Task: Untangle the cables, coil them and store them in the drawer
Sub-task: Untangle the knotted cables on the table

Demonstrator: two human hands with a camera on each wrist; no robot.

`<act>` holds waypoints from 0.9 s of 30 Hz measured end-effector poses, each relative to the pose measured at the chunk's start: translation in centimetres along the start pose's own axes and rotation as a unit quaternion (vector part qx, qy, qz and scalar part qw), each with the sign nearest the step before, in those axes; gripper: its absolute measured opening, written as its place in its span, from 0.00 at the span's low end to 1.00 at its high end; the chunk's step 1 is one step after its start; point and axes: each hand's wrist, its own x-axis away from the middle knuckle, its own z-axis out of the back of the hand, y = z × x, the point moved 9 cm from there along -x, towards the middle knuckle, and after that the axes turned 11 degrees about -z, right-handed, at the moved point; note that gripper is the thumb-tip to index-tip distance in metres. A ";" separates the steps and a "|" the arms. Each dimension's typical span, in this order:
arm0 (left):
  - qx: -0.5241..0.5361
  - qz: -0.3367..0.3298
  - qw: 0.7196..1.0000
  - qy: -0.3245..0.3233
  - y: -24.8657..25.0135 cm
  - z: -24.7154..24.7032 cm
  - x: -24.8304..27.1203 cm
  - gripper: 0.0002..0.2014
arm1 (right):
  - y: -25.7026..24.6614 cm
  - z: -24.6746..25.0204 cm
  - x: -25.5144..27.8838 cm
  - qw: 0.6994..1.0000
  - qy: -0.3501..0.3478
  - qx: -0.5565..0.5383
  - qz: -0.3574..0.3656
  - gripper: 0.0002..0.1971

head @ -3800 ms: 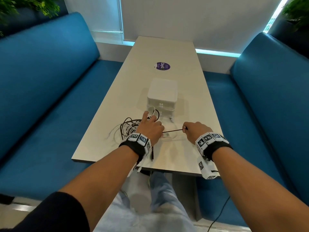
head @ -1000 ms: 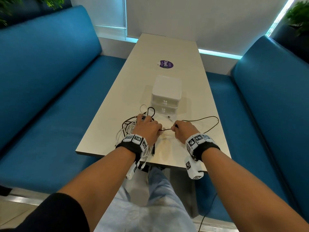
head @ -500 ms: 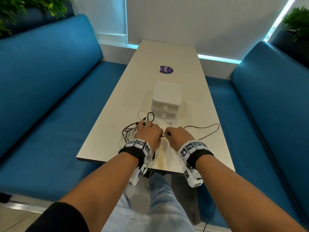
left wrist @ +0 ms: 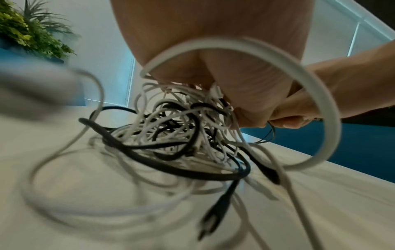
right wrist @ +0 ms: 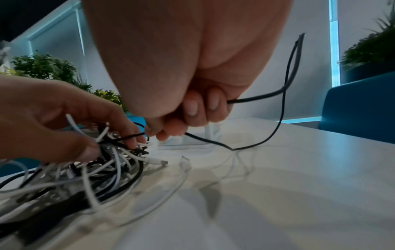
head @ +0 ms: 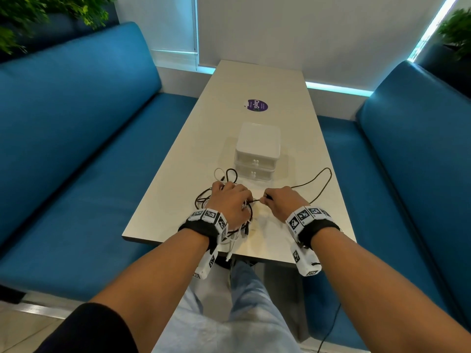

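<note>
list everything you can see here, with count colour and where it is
cable tangle: one bunch, white and black cables, near end of table under the left hand
thin black cable: one, dark, looping from the right hand toward the table's right edge
drawer unit: one, white, two closed drawers, mid table behind the tangle
sticker: one, purple, far half of table
table: one, off-white, between the benches
benches: two, blue, either side
plants: green, behind both benches
left hand: grips the tangle
right hand: pinches the thin black cable
</note>
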 end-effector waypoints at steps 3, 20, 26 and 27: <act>0.014 0.000 1.000 0.000 -0.1 0.1 0.0 0.14 | 0.8 0.1 0.0 1.000 0.002 -0.003 -0.014 0.15; -0.155 -0.067 0.986 -0.016 2.4 1.2 -1.7 0.08 | 0.1 0.9 0.7 0.999 0.028 -0.020 0.002 0.15; -0.172 -0.085 0.981 -0.034 2.3 1.7 -1.4 0.07 | 1.4 1.1 0.6 0.998 0.026 -0.018 -0.048 0.16; -0.174 -0.096 0.980 -0.031 2.3 1.9 -1.2 0.06 | 1.5 1.1 0.6 0.998 0.026 -0.021 -0.054 0.16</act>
